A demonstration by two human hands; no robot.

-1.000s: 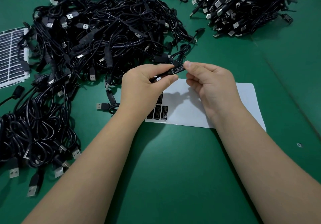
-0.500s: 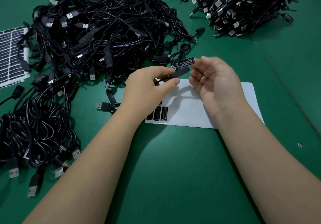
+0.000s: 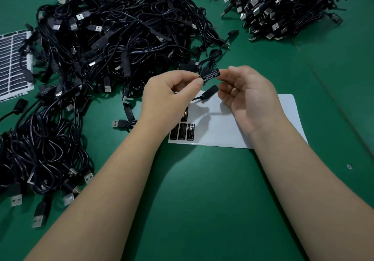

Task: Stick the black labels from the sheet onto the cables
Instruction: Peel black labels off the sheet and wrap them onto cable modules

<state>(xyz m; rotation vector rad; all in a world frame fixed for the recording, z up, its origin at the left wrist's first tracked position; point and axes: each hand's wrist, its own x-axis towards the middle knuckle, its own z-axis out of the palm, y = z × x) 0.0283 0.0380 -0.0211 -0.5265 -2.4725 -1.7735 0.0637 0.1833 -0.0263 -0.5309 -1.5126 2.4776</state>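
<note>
Green table [image 3: 202, 200] carries all items. A large tangled heap of black cables [image 3: 121, 34] covers its far left and runs down the left edge; a second heap of cables with plugs [image 3: 283, 7] sits far right, well apart from the first. A used label sheet [image 3: 12, 64] lies at the left edge, partly under the heap.

The white sheet [image 3: 222, 127] lies flat at centre, beneath both hands. Four black labels [image 3: 183, 131] remain at its near-left corner, just right of the left wrist.

Left hand [image 3: 168, 98] is raised above the sheet's left end, thumb and forefinger pinched together on one end of a loose black label [image 3: 210, 74] with white print. A black cable end [image 3: 209, 90] projects from the same hand just below the label, not touching it; the grip on it is hidden.

Right hand [image 3: 249, 100] hovers just right of the label and cable end, palm turned inward, fingers relaxed and slightly curled, holding nothing.
</note>
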